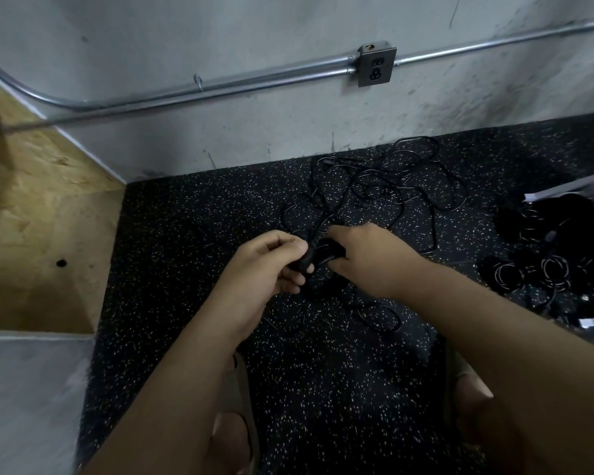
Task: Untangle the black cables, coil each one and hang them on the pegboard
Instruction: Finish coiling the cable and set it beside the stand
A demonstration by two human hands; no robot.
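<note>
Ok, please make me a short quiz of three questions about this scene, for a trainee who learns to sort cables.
1. True or false: the left hand and the right hand both hold the black cable bundle between them.
2. Where does the loose tangle lie?
A) on a wooden board
B) on the speckled floor, beyond the hands
C) hanging from a wall outlet
3. Fill the gap: the coiled cables lie on the person's ____ side.

Key: 1 true; 2 B; 3 right.
</note>
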